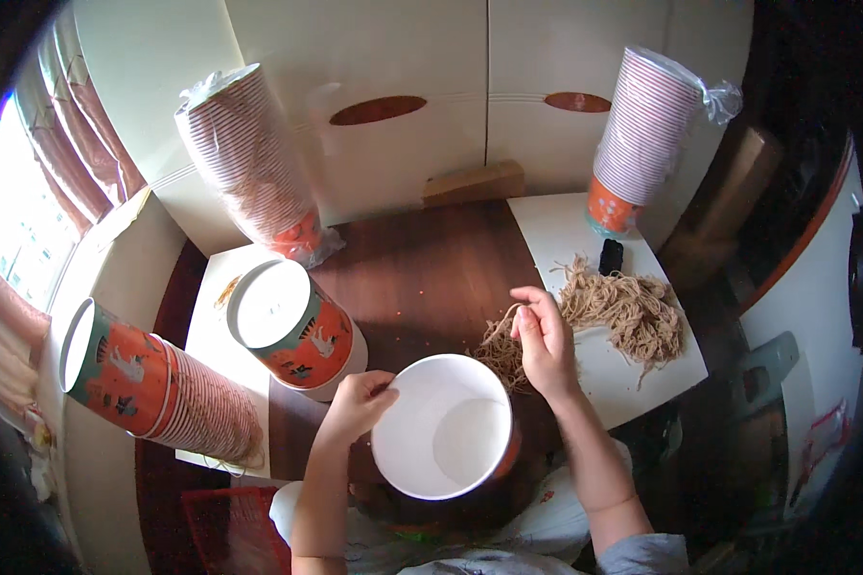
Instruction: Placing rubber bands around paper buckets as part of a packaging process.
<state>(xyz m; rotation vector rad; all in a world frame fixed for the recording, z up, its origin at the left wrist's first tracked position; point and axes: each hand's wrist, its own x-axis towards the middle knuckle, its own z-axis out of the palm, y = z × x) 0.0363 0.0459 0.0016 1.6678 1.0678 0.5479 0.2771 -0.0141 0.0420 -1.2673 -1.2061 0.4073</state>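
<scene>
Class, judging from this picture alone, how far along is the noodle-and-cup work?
Done: nothing yet looks filled; the white paper cup held at its rim by the left hand is empty. In hand: the right hand pinches strands from the noodle pile. Left: most noodles remain on the white board, and cup stacks wait.

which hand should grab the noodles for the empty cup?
Right. The right hand already touches the noodles, while the left hand holds the rim of the cup.
</scene>
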